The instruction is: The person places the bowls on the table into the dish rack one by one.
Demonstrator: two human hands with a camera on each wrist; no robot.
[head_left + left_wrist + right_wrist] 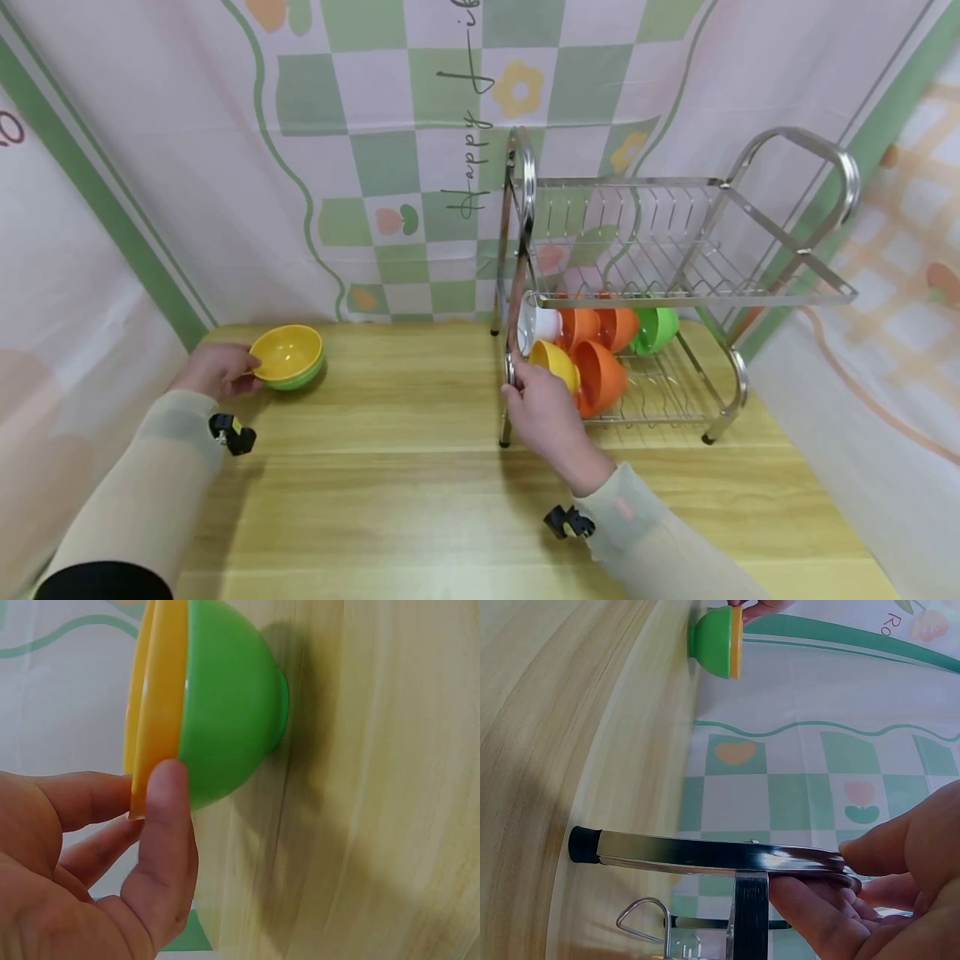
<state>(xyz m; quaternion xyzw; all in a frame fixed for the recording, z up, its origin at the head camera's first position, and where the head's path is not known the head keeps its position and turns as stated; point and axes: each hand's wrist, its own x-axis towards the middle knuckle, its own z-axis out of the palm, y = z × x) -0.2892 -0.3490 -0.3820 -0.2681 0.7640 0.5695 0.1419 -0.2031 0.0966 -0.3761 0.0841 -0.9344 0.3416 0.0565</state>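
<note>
A yellow bowl (287, 352) sits nested in a green bowl (229, 705) on the table at the left. My left hand (217, 370) pinches the yellow bowl's rim between thumb and fingers; in the left wrist view one finger lies near the green bowl's edge. At the right stands a two-tier metal dish rack (697, 302). My right hand (546, 410) grips its left upright, with the thumb on one side and fingers round the other in the right wrist view. On the lower tier, beside that hand, are a yellow cup (553, 363) and an orange cup (602, 379).
Behind them on the lower tier are a white cup (542, 323), more orange cups (618, 327) and a green cup (657, 330). The upper tier bears no dishes. A patterned cloth (390, 167) hangs along the back edge of the wooden table (405, 500).
</note>
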